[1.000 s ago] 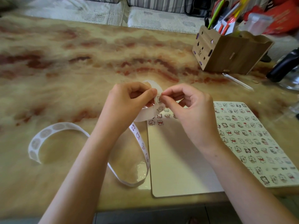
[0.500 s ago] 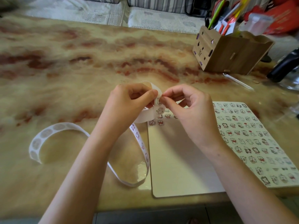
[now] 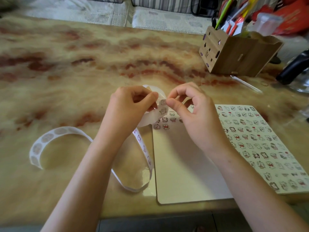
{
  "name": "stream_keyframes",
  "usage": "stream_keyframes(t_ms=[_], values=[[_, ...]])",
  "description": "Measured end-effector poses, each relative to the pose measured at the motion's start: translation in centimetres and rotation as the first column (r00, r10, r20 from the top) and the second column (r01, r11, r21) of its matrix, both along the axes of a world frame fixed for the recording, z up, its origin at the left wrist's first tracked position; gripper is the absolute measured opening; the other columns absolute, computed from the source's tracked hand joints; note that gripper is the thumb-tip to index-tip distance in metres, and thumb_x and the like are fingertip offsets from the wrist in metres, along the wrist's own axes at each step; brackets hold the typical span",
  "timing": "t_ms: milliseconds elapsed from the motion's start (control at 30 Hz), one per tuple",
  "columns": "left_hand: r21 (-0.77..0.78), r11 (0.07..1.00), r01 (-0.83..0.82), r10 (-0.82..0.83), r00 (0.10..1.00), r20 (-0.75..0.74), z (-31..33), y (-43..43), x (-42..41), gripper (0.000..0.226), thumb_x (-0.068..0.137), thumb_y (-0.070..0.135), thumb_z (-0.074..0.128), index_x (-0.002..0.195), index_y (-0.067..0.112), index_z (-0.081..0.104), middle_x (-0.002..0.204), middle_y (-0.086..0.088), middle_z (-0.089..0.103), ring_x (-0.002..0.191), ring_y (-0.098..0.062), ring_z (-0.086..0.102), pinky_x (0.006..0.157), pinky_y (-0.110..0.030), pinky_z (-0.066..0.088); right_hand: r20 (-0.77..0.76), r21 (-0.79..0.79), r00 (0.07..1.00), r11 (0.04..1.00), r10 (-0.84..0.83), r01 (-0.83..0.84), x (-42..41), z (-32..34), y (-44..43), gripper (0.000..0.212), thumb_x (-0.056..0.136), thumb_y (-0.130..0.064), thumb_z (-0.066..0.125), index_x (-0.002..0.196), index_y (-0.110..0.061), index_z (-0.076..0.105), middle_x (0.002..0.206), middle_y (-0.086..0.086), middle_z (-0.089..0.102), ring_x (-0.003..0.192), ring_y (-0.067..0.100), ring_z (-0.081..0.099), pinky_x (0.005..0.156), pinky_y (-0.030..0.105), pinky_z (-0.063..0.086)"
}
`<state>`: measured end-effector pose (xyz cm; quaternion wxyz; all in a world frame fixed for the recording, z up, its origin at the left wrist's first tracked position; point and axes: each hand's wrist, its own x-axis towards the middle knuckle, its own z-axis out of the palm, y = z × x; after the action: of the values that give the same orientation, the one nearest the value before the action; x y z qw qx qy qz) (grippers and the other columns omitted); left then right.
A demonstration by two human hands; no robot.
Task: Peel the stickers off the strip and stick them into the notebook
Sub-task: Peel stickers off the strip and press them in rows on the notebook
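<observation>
- Hardly anything has shifted since the earlier frames: both hands sit at the same spot over the top left corner of the notebook (image 3: 184, 164), and the right hand's free fingers have arched up a little more.
- Left hand (image 3: 128, 111): thumb and curled fingers pinch the strip (image 3: 140, 138) where it bends over in a small arch, just as before.
- Right hand (image 3: 199, 121): thumb and forefinger tips nip the edge of one sticker (image 3: 163, 103) on the strip's printed face. The other fingers are curled and lifted clear. Whether the sticker's edge has come away from the backing, I cannot tell.
- From the hands the strip drops to the surface (image 3: 83, 72), loops round near the front edge beside the notebook, passes under the left forearm and ends in a curl (image 3: 46, 138) far to the left, where pale rounds show on it. Its lie has not changed.
- The notebook lies open and flat, under and to the right of the hands. Its left page is plain cream, with two short rows of small bear stickers (image 3: 165, 126) at the top, partly hidden by the hands. The right page (image 3: 260, 144) is covered in rows of them.
- At the back right stands a wooden pen holder (image 3: 237, 54) filled with pens (image 3: 224, 12). A thin clear stick (image 3: 245, 83) lies just in front of it, and a black object (image 3: 294, 67) sits at the right edge.
</observation>
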<state>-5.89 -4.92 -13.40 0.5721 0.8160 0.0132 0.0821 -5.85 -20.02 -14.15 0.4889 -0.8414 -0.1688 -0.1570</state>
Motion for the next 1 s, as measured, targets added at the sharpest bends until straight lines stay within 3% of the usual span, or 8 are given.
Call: stream_keyframes(t_ms=[200,300,400,633,800,900,1000], values=[[0.011,0.999,-0.035,0.035,0.999,-0.005,0.0,0.3,0.1,0.016,0.090,0.019,0.061,0.082,0.011,0.072,0.070,0.001,0.071,0.056,0.006,0.061,0.055,-0.003,0.042,-0.270,0.176,0.963,0.984,0.016,0.033,0.3,0.9,-1.6,0.011,0.086,-0.013,0.068,0.078,-0.021,0.065,0.070,-0.011,0.063,0.062,0.001,0.054,0.056,0.011,0.040],[0.024,0.999,-0.037,0.037,0.999,-0.003,0.0,0.4,0.1,0.017,0.090,0.020,0.060,0.081,0.012,0.072,0.069,0.002,0.071,0.055,0.006,0.060,0.054,-0.002,0.039,-0.481,0.111,0.877,0.993,0.011,0.049,0.6,0.9,-2.9,0.007,0.083,-0.014,0.071,0.077,-0.017,0.068,0.063,-0.007,0.065,0.049,-0.001,0.051,0.047,0.013,0.037],[0.020,0.999,-0.040,0.040,0.999,-0.002,0.0,0.3,0.1,0.016,0.090,0.019,0.060,0.082,0.012,0.072,0.069,0.002,0.070,0.054,0.007,0.060,0.053,-0.002,0.039,-0.592,0.041,0.806,0.999,0.007,0.022,0.6,0.5,-3.3,0.007,0.081,-0.008,0.071,0.075,-0.012,0.070,0.058,-0.003,0.064,0.043,0.002,0.049,0.042,0.012,0.035],[0.028,0.999,-0.046,0.046,0.999,-0.002,0.0,0.4,0.2,0.017,0.090,0.020,0.060,0.080,0.014,0.072,0.067,0.004,0.070,0.053,0.007,0.059,0.055,-0.002,0.041,-0.607,-0.061,0.793,0.998,-0.049,0.015,0.9,-0.1,-3.3,0.002,0.077,-0.011,0.073,0.077,-0.009,0.073,0.068,0.009,0.070,0.055,0.013,0.056,0.048,0.016,0.036],[0.011,0.999,-0.048,0.048,0.999,0.000,0.0,0.5,0.2,0.017,0.090,0.019,0.060,0.082,0.011,0.072,0.070,0.001,0.071,0.054,0.006,0.061,0.054,-0.002,0.040,-0.610,-0.060,0.792,0.998,-0.030,-0.008,0.8,0.0,-3.2,0.001,0.076,-0.007,0.074,0.076,-0.008,0.073,0.066,0.004,0.070,0.050,0.008,0.055,0.050,0.015,0.039],[0.013,0.999,-0.049,0.049,0.999,0.001,0.0,0.4,0.2,0.018,0.091,0.019,0.060,0.082,0.010,0.073,0.071,0.000,0.072,0.055,0.006,0.061,0.054,-0.002,0.039,-0.606,-0.065,0.795,0.998,-0.039,0.000,0.8,-0.1,-3.1,0.002,0.076,-0.008,0.074,0.075,-0.008,0.073,0.069,0.010,0.072,0.050,0.008,0.054,0.055,0.023,0.038],[0.011,0.999,-0.050,0.050,0.999,0.005,-0.1,0.4,0.2,0.018,0.090,0.019,0.060,0.082,0.010,0.073,0.071,0.000,0.072,0.055,0.006,0.061,0.054,-0.002,0.040,-0.598,-0.076,0.799,0.997,-0.061,0.020,0.7,-0.2,-2.9,0.004,0.074,-0.010,0.076,0.074,-0.008,0.073,0.063,0.004,0.069,0.048,0.008,0.051,0.058,0.027,0.037]])
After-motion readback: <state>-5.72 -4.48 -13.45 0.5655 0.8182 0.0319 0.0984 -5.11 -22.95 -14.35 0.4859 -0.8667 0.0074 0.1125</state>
